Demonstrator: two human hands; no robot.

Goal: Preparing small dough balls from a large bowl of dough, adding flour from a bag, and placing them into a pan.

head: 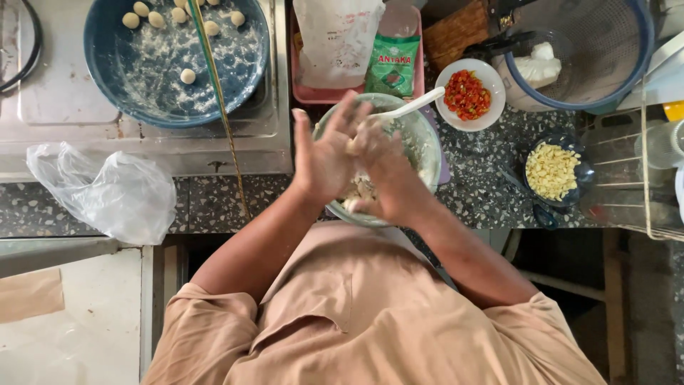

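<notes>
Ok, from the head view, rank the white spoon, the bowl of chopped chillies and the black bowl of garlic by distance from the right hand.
1. White spoon, just beyond the right hand.
2. Bowl of chopped chillies, farther right.
3. Black bowl of garlic, far right.

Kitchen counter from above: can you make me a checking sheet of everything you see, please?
Surface: speckled stone counter, with a metal stove top on the left.
Job's things: glass bowl of pale dough with a white spoon; blue floured tray with small dough balls.
Clutter: white bowl of chopped red chilli, dark bowl of pale chopped bits, green packet, white bag, crumpled clear plastic bag, blue basket.
Grippers: left hand and right hand pressed together over the bowl; what lies between them is hidden.
Cables: a dark loop at the far left, kind unclear.
Surroundings: wire rack at right.
</notes>
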